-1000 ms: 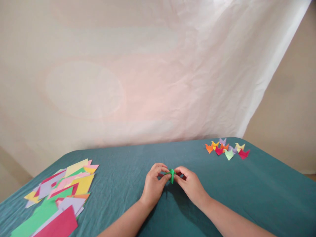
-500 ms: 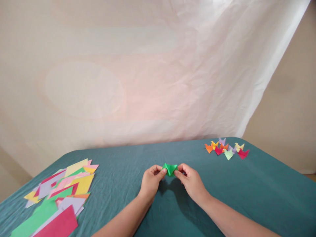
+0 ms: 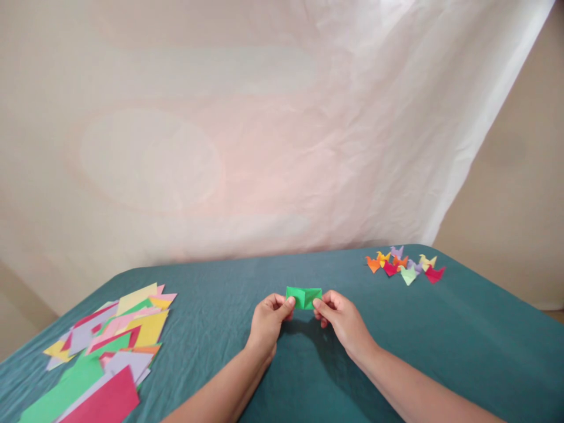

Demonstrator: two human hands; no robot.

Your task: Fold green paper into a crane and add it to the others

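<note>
A small green folded paper (image 3: pixel 304 298) is held up above the table between my two hands. It looks like a wide rectangle with a crease down its middle. My left hand (image 3: pixel 268 323) pinches its left end, thumb in front and fingers behind. My right hand (image 3: pixel 343 323) grips the right end the same way. The fingertips behind the paper are partly hidden. A shadow of the hands falls on the cloth beneath.
A teal cloth (image 3: pixel 211 341) covers the table. Loose coloured paper sheets (image 3: pixel 106 393) lie overlapping at the left. Several small folded paper birds (image 3: pixel 408 275) stand grouped at the back right. A pale hanging sheet (image 3: pixel 264 147) closes off the back.
The green paper has gone from a shape with a pointed triangular flap in front to a flatter, wider rectangle. My hands stay almost in place, still holding both ends.
</note>
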